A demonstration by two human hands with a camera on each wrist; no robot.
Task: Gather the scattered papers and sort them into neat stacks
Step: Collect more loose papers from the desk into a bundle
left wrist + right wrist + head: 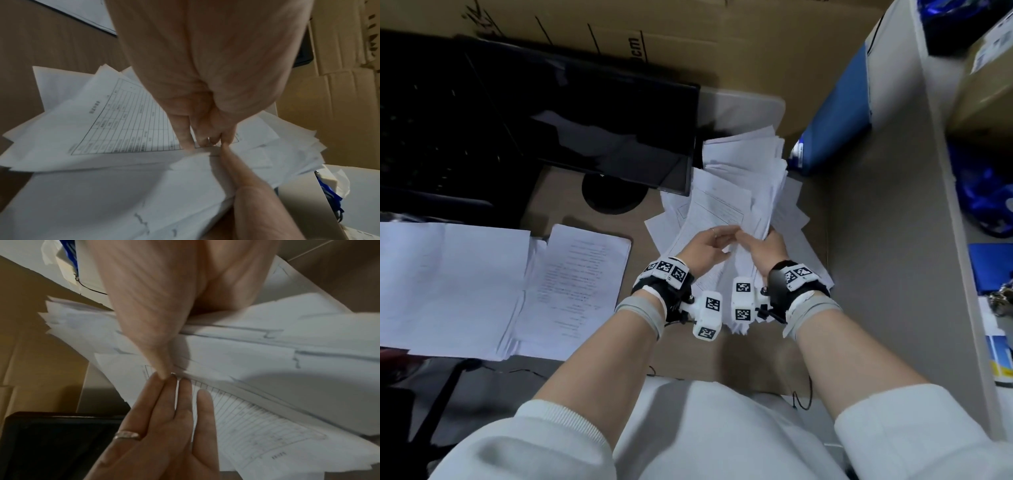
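Observation:
A loose, fanned pile of white papers [743,171] lies on the desk at centre right. My right hand [763,248] grips a thick bundle from this pile, with its thumb [160,356] on top and the other fingers hidden under the sheets. My left hand [707,246] lies beside it with straight fingers [170,410] resting on a sheet printed with a table [123,121], fingertips touching the right thumb [232,170]. Two tidier stacks, one blank-topped [448,281] and one with printed text [575,281], sit on the desk at the left.
A black monitor [585,120] on a round base [613,195] stands just left of the pile, with cardboard boxes [688,27] behind. A grey partition [893,240] walls the right side, and a blue folder [835,113] leans against it. Bare desk [688,359] shows near my body.

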